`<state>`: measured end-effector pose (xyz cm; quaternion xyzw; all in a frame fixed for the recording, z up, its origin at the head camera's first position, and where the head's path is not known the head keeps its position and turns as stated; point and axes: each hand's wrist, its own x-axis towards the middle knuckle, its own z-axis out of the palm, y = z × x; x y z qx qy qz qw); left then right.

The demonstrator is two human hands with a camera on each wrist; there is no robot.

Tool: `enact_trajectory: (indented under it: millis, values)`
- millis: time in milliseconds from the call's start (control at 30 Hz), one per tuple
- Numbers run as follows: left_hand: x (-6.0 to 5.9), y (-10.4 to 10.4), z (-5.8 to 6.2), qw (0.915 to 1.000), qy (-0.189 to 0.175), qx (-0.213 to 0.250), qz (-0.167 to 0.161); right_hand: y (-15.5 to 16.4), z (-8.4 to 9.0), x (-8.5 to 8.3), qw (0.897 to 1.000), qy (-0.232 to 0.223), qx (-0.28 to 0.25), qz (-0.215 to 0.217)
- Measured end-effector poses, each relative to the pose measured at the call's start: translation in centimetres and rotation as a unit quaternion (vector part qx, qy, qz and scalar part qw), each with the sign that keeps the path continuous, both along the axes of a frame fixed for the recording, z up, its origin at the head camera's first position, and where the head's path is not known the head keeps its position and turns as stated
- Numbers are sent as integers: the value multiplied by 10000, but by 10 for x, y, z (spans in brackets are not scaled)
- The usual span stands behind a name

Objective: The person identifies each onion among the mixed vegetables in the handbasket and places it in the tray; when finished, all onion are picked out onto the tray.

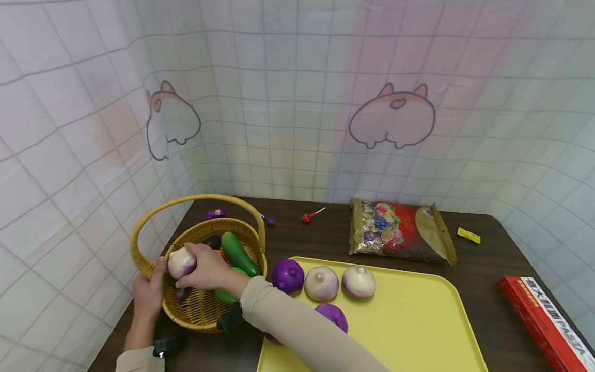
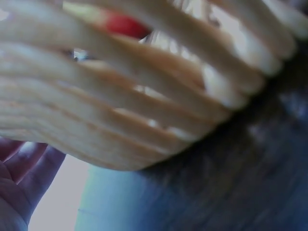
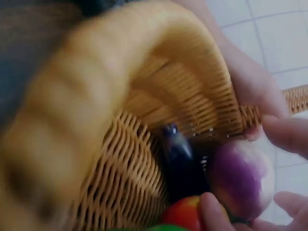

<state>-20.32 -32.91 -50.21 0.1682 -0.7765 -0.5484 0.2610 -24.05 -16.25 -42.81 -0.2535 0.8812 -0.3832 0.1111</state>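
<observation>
A small white-and-purple onion, judged light, rigid and smooth enough to slip, is pinched around its rounded sides by the curled right hand above the wicker basket, whose rim is gripped by the left hand.

A dark brown surface carries everything. The wicker basket stands on it at the left, its near rim held by the left hand. Just right of the right hand lies a yellow tray. Beyond the tray lie a snack bag, a red lollipop and a small yellow packet; far right lies a red pasta box.
</observation>
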Motion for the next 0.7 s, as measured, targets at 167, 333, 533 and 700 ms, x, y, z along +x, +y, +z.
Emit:
enact_trajectory:
  millis: [167,333,533,700]
  values:
    - [0,2,0,9998,-113,-191,-1,-2,-5,-2,9989,-230,-322,-265]
    - [-1,2,1,9981,-183,-581,93,-4,-10,-2,9992,-254,-304,-10]
    - [1,0,2,9972,-245,-705,95,-7,-12,3,9995,36,29,319]
    - [2,-2,2,9962,-381,-775,77,-6,-6,11,9992,98,217,323]
